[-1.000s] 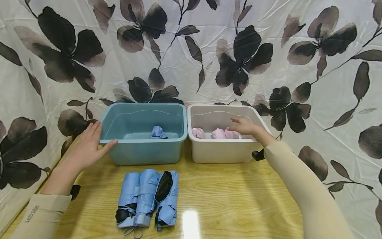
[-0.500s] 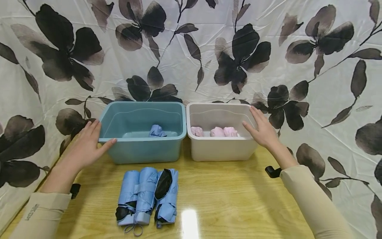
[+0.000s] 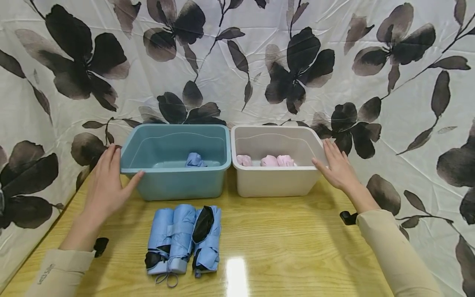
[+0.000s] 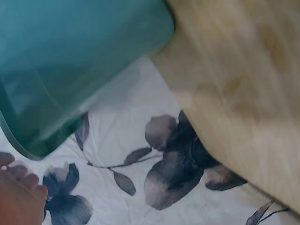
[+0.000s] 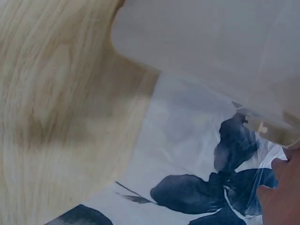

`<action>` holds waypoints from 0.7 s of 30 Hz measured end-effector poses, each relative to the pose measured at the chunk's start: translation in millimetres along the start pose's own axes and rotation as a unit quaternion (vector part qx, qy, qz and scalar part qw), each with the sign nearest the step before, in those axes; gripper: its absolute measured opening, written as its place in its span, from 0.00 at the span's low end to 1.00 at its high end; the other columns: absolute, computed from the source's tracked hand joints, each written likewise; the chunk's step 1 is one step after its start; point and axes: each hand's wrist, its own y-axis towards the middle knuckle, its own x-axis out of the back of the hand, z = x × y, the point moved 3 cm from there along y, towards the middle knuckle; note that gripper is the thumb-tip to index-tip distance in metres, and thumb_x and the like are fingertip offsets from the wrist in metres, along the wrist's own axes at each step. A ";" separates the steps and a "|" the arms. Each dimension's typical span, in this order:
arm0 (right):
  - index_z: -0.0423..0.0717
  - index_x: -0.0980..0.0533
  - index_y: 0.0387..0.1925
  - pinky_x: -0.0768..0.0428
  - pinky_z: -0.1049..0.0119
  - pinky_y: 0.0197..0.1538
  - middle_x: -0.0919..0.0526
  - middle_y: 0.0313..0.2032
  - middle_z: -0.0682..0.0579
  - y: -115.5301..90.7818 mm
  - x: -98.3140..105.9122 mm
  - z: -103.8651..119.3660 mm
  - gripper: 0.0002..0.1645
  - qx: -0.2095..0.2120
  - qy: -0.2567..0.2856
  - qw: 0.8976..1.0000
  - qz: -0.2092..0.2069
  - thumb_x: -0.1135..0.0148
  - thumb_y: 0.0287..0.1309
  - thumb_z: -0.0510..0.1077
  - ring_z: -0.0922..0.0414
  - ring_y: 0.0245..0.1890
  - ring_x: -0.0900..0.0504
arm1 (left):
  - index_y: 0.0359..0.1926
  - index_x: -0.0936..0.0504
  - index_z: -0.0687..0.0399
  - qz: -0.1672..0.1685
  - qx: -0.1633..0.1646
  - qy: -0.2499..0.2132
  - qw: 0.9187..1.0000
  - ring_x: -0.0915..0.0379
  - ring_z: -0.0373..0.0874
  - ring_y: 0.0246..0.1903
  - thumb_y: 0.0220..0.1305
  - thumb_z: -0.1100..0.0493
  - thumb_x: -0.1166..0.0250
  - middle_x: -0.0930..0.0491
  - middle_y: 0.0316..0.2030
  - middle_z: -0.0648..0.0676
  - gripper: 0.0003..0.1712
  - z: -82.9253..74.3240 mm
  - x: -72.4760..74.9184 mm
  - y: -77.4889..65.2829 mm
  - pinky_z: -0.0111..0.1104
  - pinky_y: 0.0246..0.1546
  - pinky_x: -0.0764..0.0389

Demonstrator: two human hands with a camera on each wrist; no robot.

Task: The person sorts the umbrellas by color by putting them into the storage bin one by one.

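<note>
My left hand (image 3: 109, 185) is at the left end of the blue bin (image 3: 182, 185), fingers extended and thumb by the front rim corner. On the opposite side, my right hand (image 3: 338, 168) lies along the right end of the off-white bin (image 3: 276, 182), its fingers also extended. A small blue bundle (image 3: 194, 159) lies inside the blue bin. Several pink bundles (image 3: 269, 161) sit in the off-white one. In the left wrist view, curled-looking fingertips (image 4: 28, 180) show below the bin's corner; the right wrist view catches only part of the hand (image 5: 283, 192).
Three folded blue umbrellas (image 3: 183, 231) lie side by side on the wooden table (image 3: 282, 239), in front of the blue bin. The two bins stand nearly edge to edge. Behind them hangs a white floral cloth (image 3: 237, 62).
My right hand has withdrawn from above the off-white bin's inside to its right end. The left hand stays at the blue bin's left end. The whole head view has shifted slightly.
</note>
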 end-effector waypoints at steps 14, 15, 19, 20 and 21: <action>0.35 0.61 0.82 0.60 0.33 0.78 0.63 0.83 0.39 2.8 2.0 -1.6 0.55 -0.005 -0.002 0.999 0.050 0.60 0.77 0.71 0.39 0.82 0.63 | 0.69 0.31 0.74 -0.077 0.021 -0.119 0.990 0.44 0.75 0.63 0.59 0.65 0.30 0.40 0.69 0.73 0.38 -33.6 -19.6 -69.8 0.64 0.52 0.38; 0.35 0.60 0.82 0.59 0.33 0.78 0.62 0.83 0.38 3.0 2.6 -1.0 0.55 -0.006 -0.002 0.999 0.052 0.60 0.77 0.71 0.39 0.82 0.63 | 0.69 0.31 0.73 -0.065 0.024 -0.118 0.991 0.44 0.74 0.63 0.59 0.65 0.30 0.39 0.69 0.73 0.38 -35.0 -21.7 -73.1 0.65 0.51 0.37; 0.34 0.60 0.82 0.58 0.34 0.79 0.60 0.82 0.36 4.1 3.9 0.7 0.55 -0.005 -0.009 0.998 0.063 0.61 0.78 0.71 0.37 0.82 0.62 | 0.67 0.30 0.74 -0.007 0.024 -0.116 0.993 0.42 0.75 0.63 0.60 0.64 0.28 0.37 0.66 0.74 0.37 -38.9 -30.4 -83.8 0.67 0.53 0.35; 0.34 0.60 0.82 0.58 0.35 0.79 0.60 0.82 0.35 4.5 4.0 1.4 0.55 -0.004 -0.010 0.998 0.067 0.61 0.78 0.70 0.37 0.82 0.62 | 0.67 0.30 0.74 0.012 0.027 -0.116 0.993 0.42 0.74 0.63 0.61 0.64 0.28 0.37 0.66 0.74 0.36 -39.7 -32.3 -86.1 0.67 0.53 0.35; 0.34 0.59 0.82 0.58 0.35 0.79 0.60 0.82 0.35 5.0 4.1 2.6 0.54 -0.002 -0.010 0.998 0.069 0.61 0.78 0.70 0.36 0.82 0.62 | 0.67 0.30 0.73 0.033 0.032 -0.114 0.992 0.41 0.74 0.63 0.62 0.62 0.28 0.36 0.65 0.73 0.36 -40.3 -33.8 -88.4 0.67 0.54 0.34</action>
